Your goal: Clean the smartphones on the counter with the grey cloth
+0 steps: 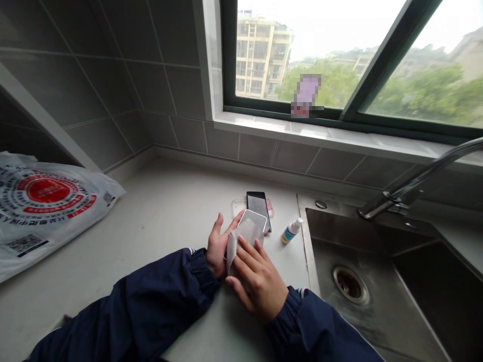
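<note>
A white-rimmed panel (pixel 258 219) lies in the left hand (pixel 216 252) (grip partly hidden, impossible to tell) above the surface (pixel 181 201). The right hand (pixel 260 281), fingers spread, presses a gray cloth (pixel 245 235) onto it; a dark phone (pixel 256 201) lies beyond.

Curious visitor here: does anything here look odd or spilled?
A purple patch at the window frame looks odd: it is blocky, unlike its surroundings, hiding what lies beneath. No spill shows near the spray bottle or cloth.

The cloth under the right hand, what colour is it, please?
Pale grey cloth, best shown in the head view.
</note>
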{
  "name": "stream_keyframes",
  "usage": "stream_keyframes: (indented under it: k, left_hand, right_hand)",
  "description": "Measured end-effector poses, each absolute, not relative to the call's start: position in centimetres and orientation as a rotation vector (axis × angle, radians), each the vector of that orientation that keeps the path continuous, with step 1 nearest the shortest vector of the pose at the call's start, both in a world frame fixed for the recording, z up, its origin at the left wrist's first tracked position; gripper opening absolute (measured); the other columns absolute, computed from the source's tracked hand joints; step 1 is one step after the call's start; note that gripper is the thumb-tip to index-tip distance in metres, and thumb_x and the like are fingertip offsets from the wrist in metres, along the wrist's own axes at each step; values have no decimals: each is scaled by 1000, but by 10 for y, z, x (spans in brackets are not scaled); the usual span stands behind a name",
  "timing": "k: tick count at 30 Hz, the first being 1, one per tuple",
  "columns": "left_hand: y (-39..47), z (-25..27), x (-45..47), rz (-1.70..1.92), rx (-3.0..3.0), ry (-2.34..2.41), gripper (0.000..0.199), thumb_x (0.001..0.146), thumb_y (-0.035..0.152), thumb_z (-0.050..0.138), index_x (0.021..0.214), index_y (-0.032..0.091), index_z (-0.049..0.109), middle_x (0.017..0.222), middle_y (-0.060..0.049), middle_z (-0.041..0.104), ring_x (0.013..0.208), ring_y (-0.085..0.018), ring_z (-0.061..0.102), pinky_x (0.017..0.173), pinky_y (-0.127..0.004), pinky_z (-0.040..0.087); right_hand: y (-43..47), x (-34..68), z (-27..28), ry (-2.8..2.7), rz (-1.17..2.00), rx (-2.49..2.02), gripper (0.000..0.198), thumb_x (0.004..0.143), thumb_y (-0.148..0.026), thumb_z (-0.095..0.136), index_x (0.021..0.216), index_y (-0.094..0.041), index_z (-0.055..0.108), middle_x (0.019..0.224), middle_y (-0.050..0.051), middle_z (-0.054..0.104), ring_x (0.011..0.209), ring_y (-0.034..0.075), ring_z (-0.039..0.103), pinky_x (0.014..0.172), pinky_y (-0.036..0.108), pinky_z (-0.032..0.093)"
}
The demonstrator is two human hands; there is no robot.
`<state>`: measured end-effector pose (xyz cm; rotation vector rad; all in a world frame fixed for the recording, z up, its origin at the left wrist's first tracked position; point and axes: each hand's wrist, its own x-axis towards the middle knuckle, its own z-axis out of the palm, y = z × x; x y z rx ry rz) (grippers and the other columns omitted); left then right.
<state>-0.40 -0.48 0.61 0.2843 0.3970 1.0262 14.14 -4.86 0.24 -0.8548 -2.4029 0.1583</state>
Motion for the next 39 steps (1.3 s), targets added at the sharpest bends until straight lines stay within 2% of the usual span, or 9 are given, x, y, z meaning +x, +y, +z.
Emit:
stream_keyframes:
  k: [6,10,15,18,20,23,26,34,39]
  left_hand:
    - [-1,13,-11,1040,274,444,80,85,78,43,153,36,38,141,-16,58,108,-34,69,104,-53,42]
    - [-1,14,-10,1043,273,426,79,87,76,42,154,35,35,143,-15,57,113,-33,67,106,-53,41]
    - [-2,12,-6,1052,320,381,79,90,73,41,157,32,30,146,-14,55,128,-34,58,115,-54,32]
    - [-5,8,-2,1066,418,338,76,95,68,37,158,25,29,150,-13,51,139,-31,47,122,-47,20]
    - [-7,3,1,1069,499,300,75,97,63,37,157,20,30,153,-12,48,146,-29,38,125,-43,14]
    - [-10,-3,6,1073,624,257,73,97,60,41,155,16,35,158,-12,42,151,-29,26,126,-40,10]
    - [-12,-5,9,1063,711,251,68,98,57,41,153,17,41,162,-8,34,154,-27,18,127,-39,8]
    - [-11,-8,9,1077,727,277,64,100,56,38,149,17,47,161,-6,37,154,-26,16,127,-35,7]
    - [-10,-10,9,1094,600,285,70,98,58,42,152,15,41,156,-11,44,151,-28,26,126,-39,11]
  right_hand:
    - [-50,145,5,-2444,140,-743,37,99,-25,50,132,-12,60,145,12,56,146,27,39,120,48,35]
    - [-46,147,2,-2437,103,-762,38,99,-23,49,134,-12,59,145,12,57,146,25,39,119,46,38]
    - [-40,151,-6,-2423,20,-879,44,100,-27,48,141,-11,53,151,14,49,148,29,33,118,53,37]
    - [-37,154,-13,-2361,-31,-998,52,102,-31,46,149,-12,43,157,14,40,150,33,27,117,58,35]
    - [-36,155,-17,-2299,-59,-1060,61,102,-35,45,157,-12,30,160,16,33,152,35,22,116,60,34]
    - [-34,157,-21,-2208,-71,-1166,69,102,-38,43,161,-14,15,164,16,24,153,37,16,115,63,33]
    - [-32,158,-23,-2166,-68,-1221,71,102,-38,42,162,-17,9,166,14,19,153,38,15,116,64,31]
    - [-30,159,-26,-2151,-71,-1237,69,102,-36,43,162,-19,12,164,14,24,152,39,20,113,65,35]
    - [-31,157,-26,-2193,-71,-1105,66,101,-33,47,160,-17,22,160,14,35,150,37,25,112,63,39]
